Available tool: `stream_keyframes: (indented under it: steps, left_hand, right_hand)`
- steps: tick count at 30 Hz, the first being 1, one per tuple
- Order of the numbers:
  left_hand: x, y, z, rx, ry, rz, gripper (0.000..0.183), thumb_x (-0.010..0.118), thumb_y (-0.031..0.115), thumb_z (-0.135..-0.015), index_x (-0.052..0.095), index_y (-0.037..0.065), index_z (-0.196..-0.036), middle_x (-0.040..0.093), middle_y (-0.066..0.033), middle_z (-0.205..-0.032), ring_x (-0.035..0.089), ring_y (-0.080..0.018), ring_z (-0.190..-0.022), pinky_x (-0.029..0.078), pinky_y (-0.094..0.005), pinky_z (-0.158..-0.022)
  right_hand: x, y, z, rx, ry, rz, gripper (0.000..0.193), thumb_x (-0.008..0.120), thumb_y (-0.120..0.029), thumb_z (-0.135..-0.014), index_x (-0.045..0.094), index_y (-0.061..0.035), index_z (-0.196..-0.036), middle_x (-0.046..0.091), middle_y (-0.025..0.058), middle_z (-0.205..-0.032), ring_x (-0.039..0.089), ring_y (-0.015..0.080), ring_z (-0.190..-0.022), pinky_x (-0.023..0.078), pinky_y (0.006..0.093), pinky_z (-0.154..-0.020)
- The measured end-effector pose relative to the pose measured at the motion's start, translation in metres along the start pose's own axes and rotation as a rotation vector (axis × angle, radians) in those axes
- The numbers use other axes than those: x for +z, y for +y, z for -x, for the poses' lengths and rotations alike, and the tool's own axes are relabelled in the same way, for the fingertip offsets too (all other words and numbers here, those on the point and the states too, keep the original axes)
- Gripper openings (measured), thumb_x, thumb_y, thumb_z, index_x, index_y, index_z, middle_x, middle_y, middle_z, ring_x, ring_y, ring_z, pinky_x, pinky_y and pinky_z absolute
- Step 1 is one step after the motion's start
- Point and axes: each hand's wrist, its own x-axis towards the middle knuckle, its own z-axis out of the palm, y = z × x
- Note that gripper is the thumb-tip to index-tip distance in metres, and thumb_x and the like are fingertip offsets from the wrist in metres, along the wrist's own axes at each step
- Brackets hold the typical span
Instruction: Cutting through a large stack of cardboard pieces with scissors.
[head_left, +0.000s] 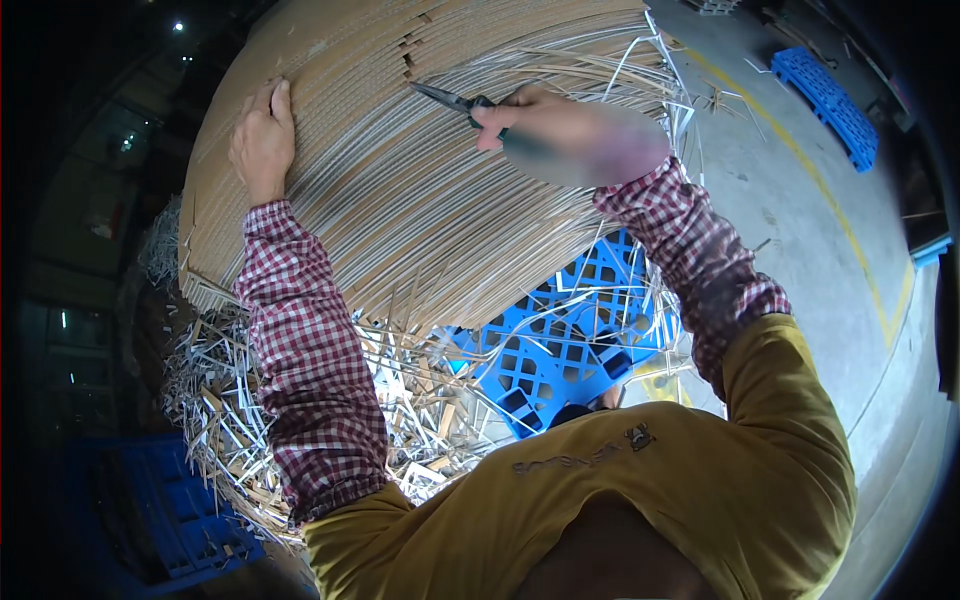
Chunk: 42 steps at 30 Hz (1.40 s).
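A tall stack of brown cardboard sheets [350, 170] fills the upper middle, its many edges showing as close, curved lines. My left hand [264, 138] lies on the stack's left part, fingers stretched forward and thumb beside them, holding nothing. In my right hand [530, 120] are pliers [440, 96] with long, pointed grey jaws and dark handles. Their tip touches or hovers just over the sheets, close below a row of small dark notches [408, 58]. A blur covers my right wrist and part of that hand.
Loose cardboard strips [620, 75] fringe the stack's right side. A heap of scraps [430, 420] covers the floor below it, beside a blue plastic pallet [550, 350]. Another blue pallet [825, 105] lies far right, past a yellow floor line [800, 150]. Blue plastic [170, 510] shows at lower left.
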Motion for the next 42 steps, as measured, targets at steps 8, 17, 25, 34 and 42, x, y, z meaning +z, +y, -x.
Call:
stream_keyframes:
  steps: [8, 17, 25, 34, 42]
  left_hand:
    - [0.0, -0.002, 0.0, 0.003, 0.028, -0.004, 0.035, 0.042, 0.038, -0.088, 0.063, 0.015, -0.105, 0.06, -0.0096, -0.105, 0.059, -0.0282, -0.093, 0.046, -0.0383, -0.08]
    - [0.0, -0.009, 0.001, 0.027, 0.038, 0.002, 0.035, 0.043, 0.037, -0.088, 0.063, 0.014, -0.103, 0.061, -0.0095, -0.104, 0.058, -0.0283, -0.094, 0.045, -0.0381, -0.08]
    - [0.006, 0.001, 0.012, 0.183, 0.117, 0.091, 0.039, 0.041, 0.04, -0.089, 0.059, 0.012, -0.109, 0.06, -0.0114, -0.104, 0.057, -0.0289, -0.095, 0.043, -0.0419, -0.081]
    - [0.024, 0.013, 0.038, 0.284, 0.226, -0.236, 0.047, 0.032, 0.047, -0.091, 0.037, 0.019, -0.129, 0.041, -0.0092, -0.126, 0.037, -0.0289, -0.115, 0.023, -0.0511, -0.094]
    - [0.03, 0.012, 0.032, 0.288, 0.189, -0.14, 0.048, 0.045, 0.044, -0.087, 0.038, 0.019, -0.127, 0.04, -0.0084, -0.126, 0.035, -0.0294, -0.117, 0.023, -0.052, -0.095]
  right_hand:
    - [0.006, -0.013, 0.0, 0.109, 0.044, -0.008, 0.054, 0.055, -0.048, -0.081, 0.065, 0.0045, -0.083, 0.061, 0.0133, -0.075, 0.057, 0.0151, -0.063, 0.048, 0.0238, -0.048]
    - [0.064, 0.018, 0.018, -0.028, 0.211, 0.078, 0.032, 0.054, -0.024, -0.081, 0.056, 0.0029, -0.063, 0.047, 0.0074, -0.045, 0.044, 0.0178, -0.035, 0.038, 0.0328, -0.036]
    - [0.079, 0.084, 0.138, -0.083, -0.595, -0.154, 0.036, 0.054, -0.037, -0.086, 0.067, -0.0041, -0.082, 0.054, 0.0007, -0.059, 0.047, 0.0111, -0.054, 0.04, 0.0268, -0.054]
    - [-0.002, 0.03, 0.043, 0.008, 0.029, 0.122, 0.044, 0.054, -0.05, -0.081, 0.068, -0.0077, -0.086, 0.045, -0.0001, -0.051, 0.041, 0.0082, -0.046, 0.034, 0.0243, -0.045]
    - [0.025, 0.015, -0.006, 0.063, 0.192, -0.102, 0.047, 0.058, -0.045, -0.08, 0.065, 0.0009, -0.076, 0.059, 0.0075, -0.067, 0.052, 0.0133, -0.051, 0.046, 0.0242, -0.045]
